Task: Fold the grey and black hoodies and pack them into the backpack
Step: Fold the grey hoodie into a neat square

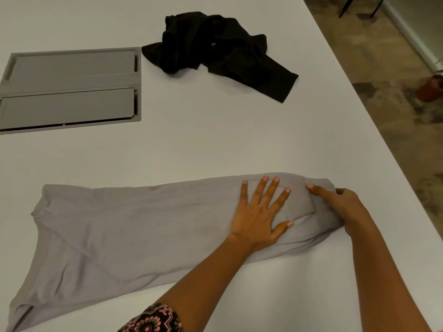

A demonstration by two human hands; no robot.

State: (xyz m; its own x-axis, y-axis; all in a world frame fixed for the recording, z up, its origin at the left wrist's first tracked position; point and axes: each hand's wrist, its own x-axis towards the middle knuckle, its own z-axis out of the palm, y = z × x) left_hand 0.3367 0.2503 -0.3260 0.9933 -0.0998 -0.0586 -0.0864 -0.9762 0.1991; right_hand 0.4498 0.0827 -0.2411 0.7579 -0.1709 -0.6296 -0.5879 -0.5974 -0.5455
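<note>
The grey hoodie (124,231) lies spread flat across the near part of the white table (215,140), folded lengthwise into a long strip. My left hand (261,212) presses flat on its right part, fingers spread. My right hand (340,204) sits at the hoodie's right end, index finger stretched over a folded-in layer while the other fingers curl round the cloth's edge. The black hoodie (215,51) lies crumpled at the far middle of the table, one sleeve trailing to the right. No backpack is in view.
A grey recessed panel (69,89) with two lids is set into the table at the far left. The table's right edge (374,111) runs diagonally, with patterned floor beyond it and a brown pot (431,88) on that floor.
</note>
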